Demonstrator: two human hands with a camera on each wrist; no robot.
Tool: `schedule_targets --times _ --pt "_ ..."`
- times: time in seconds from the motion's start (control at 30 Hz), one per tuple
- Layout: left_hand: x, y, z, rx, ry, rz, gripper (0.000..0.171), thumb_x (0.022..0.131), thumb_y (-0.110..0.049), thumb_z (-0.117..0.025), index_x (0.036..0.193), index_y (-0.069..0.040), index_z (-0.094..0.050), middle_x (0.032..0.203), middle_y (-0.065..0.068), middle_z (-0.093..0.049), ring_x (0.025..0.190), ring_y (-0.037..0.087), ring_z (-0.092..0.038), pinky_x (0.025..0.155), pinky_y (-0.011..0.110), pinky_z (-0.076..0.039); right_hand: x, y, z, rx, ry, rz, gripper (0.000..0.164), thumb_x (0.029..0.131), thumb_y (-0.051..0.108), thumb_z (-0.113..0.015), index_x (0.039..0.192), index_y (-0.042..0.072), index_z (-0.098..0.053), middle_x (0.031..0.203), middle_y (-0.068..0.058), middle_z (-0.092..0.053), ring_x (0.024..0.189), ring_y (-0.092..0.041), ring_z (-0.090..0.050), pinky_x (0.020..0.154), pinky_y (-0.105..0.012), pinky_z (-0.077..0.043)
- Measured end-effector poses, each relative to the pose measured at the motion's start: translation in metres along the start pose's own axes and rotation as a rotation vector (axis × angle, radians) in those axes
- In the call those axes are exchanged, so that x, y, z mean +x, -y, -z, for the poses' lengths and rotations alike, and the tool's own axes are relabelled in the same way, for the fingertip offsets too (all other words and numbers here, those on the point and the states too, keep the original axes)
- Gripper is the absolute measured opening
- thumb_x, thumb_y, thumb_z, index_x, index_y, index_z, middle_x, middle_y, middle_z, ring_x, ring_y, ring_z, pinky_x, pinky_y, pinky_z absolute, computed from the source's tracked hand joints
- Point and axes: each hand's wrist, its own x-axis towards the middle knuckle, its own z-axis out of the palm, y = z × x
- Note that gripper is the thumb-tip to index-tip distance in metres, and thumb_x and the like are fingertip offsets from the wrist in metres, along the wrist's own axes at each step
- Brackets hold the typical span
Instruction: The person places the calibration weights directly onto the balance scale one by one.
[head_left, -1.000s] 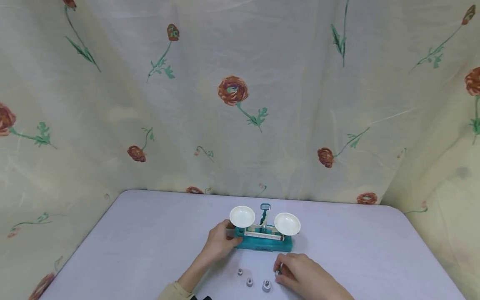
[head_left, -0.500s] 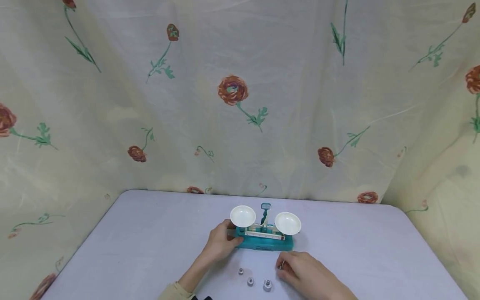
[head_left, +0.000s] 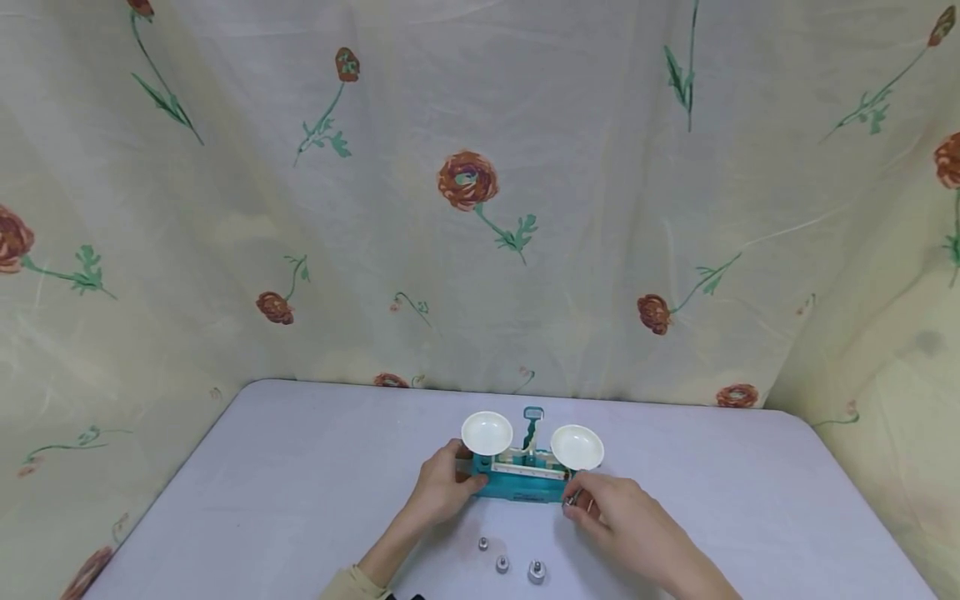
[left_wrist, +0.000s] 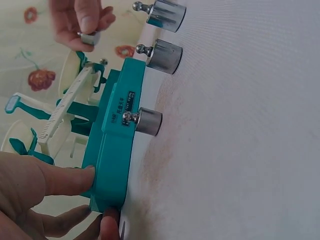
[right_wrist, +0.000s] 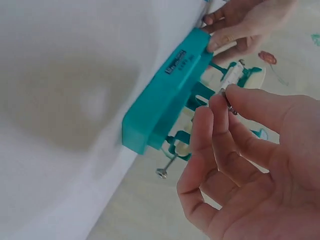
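A teal balance scale with two white pans stands mid-table. My left hand grips the left end of its base, thumb on the front side and fingers around the end in the left wrist view. Between thumb and fingertips, my right hand pinches a small metal weight, held in front of the scale's right end, below the right pan. Three more knobbed metal weights stand on the table in front of the scale: a small one, a middle one and a larger one.
The pale table reaches back to a curtain printed with flowers, which also hangs at both sides. At the scale's back rises a teal pointer post. A metal adjusting screw sticks out from the beam end in the right wrist view.
My right hand has moved up and away from the standing weights, carrying the pinched weight to the scale's right end. The left hand keeps its hold on the base.
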Motion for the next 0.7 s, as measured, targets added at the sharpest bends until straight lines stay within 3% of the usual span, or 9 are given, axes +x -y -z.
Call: schedule_targets --times 0.23,0.47,0.7 --pt "-0.003 0.000 -0.003 -0.004 -0.017 -0.009 0.048 0.096 -0.008 -0.078 0.138 0.005 -0.060 0.134 0.025 -0.067 0.104 0.029 -0.068 0.089 0.048 -0.062 0.003 0.004 0.009 -0.015 -0.037 -0.063 0.010 0.099 0.021 -0.078 0.107 0.018 -0.073 0.081 0.015 -0.066 0.073 0.004 -0.055 0.066 -0.021 -0.049" --pt "-0.004 -0.003 -0.005 -0.023 -0.042 0.000 0.051 0.095 -0.006 -0.078 0.140 0.006 -0.058 0.134 0.027 -0.067 0.105 0.031 -0.068 0.090 0.049 -0.062 0.004 0.005 0.015 -0.043 -0.137 -0.077 0.009 0.098 0.022 -0.079 0.104 0.021 -0.073 0.082 0.016 -0.068 0.078 0.004 -0.059 0.072 -0.023 -0.052" --pt "-0.007 -0.005 -0.005 -0.027 -0.048 -0.003 0.052 0.096 -0.006 -0.078 0.141 0.007 -0.056 0.133 0.029 -0.067 0.105 0.033 -0.069 0.091 0.050 -0.062 0.007 0.005 0.022 -0.034 -0.176 -0.079 0.011 0.098 0.024 -0.079 0.106 0.020 -0.073 0.083 0.015 -0.069 0.079 0.002 -0.060 0.072 -0.023 -0.052"
